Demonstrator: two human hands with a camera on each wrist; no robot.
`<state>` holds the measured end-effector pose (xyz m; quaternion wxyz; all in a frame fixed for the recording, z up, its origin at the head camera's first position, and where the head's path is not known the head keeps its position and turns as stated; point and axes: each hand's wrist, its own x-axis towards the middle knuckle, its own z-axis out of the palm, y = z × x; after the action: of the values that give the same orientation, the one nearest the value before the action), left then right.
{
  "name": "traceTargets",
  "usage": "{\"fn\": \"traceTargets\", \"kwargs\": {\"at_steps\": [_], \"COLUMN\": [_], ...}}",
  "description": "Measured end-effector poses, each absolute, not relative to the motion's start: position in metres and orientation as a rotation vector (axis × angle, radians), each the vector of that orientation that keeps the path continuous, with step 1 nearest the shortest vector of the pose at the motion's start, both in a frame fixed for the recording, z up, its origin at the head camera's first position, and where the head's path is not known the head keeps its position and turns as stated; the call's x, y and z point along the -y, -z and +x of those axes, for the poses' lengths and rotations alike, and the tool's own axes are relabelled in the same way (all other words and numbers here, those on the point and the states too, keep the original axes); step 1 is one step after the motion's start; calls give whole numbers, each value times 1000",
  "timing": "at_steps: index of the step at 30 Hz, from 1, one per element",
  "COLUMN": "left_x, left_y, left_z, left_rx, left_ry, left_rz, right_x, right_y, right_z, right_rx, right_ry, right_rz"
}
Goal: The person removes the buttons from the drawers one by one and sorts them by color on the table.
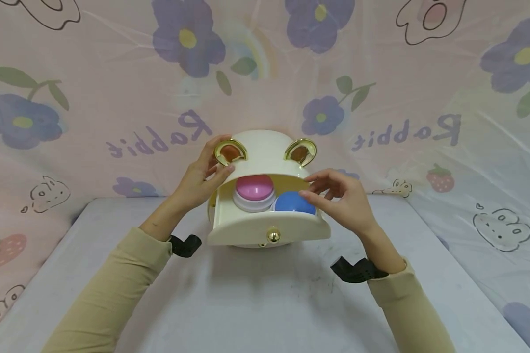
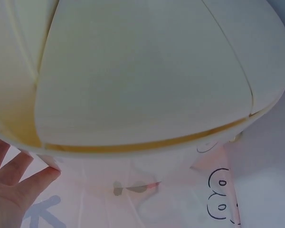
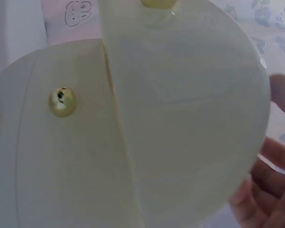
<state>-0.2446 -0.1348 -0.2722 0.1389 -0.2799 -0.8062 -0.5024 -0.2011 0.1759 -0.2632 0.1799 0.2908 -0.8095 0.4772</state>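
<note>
A cream storage box (image 1: 265,152) with gold-rimmed ears stands with its upper drawer (image 1: 238,229) pulled out. Inside the drawer, a round jar with a glossy pink lid (image 1: 254,188) sits on the left, and a blue-lidded jar (image 1: 290,202) is on the right. My left hand (image 1: 198,179) holds the box's upper left side by the gold-rimmed ear (image 1: 230,152), thumb in front and fingers behind. At the drawer's right end is my right hand (image 1: 342,198), its thumb tip over the blue lid and its bent fingers beside the opening's upper edge.
The box stands on a table with a white cover (image 1: 256,304), close to a printed curtain (image 1: 265,98) at the back. A gold knob (image 1: 273,236) sits on the drawer front. Black wrist cameras (image 1: 355,269) hang below both wrists.
</note>
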Motion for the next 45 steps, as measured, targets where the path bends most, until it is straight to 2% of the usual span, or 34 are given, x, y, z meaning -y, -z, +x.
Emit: {"fn": "traceTargets", "kwargs": {"at_steps": [9,18,35,45], "left_x": [134,135,132,134], "left_y": [272,272,273,275], "left_z": [-244,-245,-245,-245], "left_rx": [2318,2322,2299,2306], "left_ry": [1466,1463,1459,1442], "left_rz": [-827,-815,-839,-824], "right_x": [-190,-199,-200,-203], "right_y": [254,249,240,258], "right_z": [-216,-221,-223,-226], "right_rx": [2555,2716,2932,2754], "right_ry": [-1302,-1295,-1002,-1199], "right_rz": [1151,1225,1371,1382]}}
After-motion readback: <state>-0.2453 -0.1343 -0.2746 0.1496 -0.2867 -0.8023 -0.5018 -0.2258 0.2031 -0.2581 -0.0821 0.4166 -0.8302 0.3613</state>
